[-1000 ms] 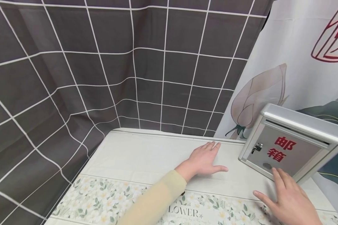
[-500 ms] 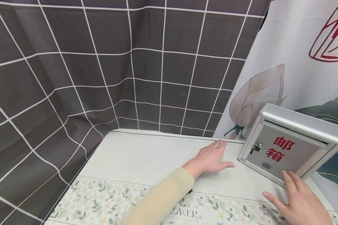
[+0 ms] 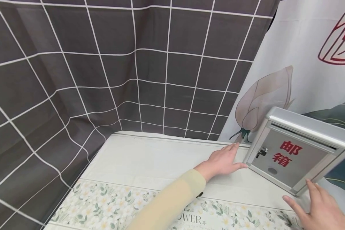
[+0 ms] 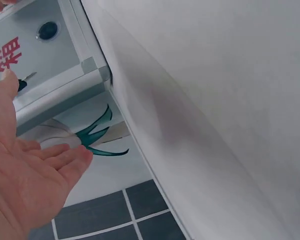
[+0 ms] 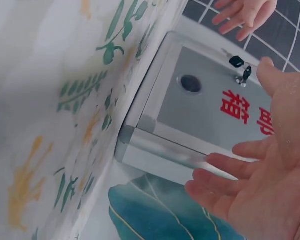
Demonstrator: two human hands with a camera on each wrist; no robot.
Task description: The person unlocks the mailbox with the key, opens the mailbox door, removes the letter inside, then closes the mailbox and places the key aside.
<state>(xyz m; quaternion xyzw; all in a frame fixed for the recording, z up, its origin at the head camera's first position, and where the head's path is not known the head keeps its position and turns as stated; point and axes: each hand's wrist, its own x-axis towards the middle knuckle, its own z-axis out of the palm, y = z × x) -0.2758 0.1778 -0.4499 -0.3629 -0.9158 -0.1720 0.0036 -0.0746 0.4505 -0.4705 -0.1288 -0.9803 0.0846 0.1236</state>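
A silver metal mailbox (image 3: 307,150) with red characters and a slot under its top edge stands at the back right of the table. Keys (image 5: 241,65) hang in the lock on its door. My left hand (image 3: 222,161) is at the box's left side, fingers straight and thumb spread toward its lower corner. Level with the opposite side, my right hand (image 3: 323,204) holds its fingers extended, fingertips close by the lower right corner. Both palms face the box from its two sides, and neither hand grips anything.
The white table cover (image 3: 149,156) has a floral band (image 3: 109,201) along the front. Behind the table hangs a dark grid-patterned curtain (image 3: 149,70). A white curtain (image 3: 304,41) with a printed flower bud and green leaves hangs behind the mailbox.
Both hands have moved to the right. The left hand has come near the mailbox's left side; the right has passed from in front of the door to the lower right corner. The box stays put.
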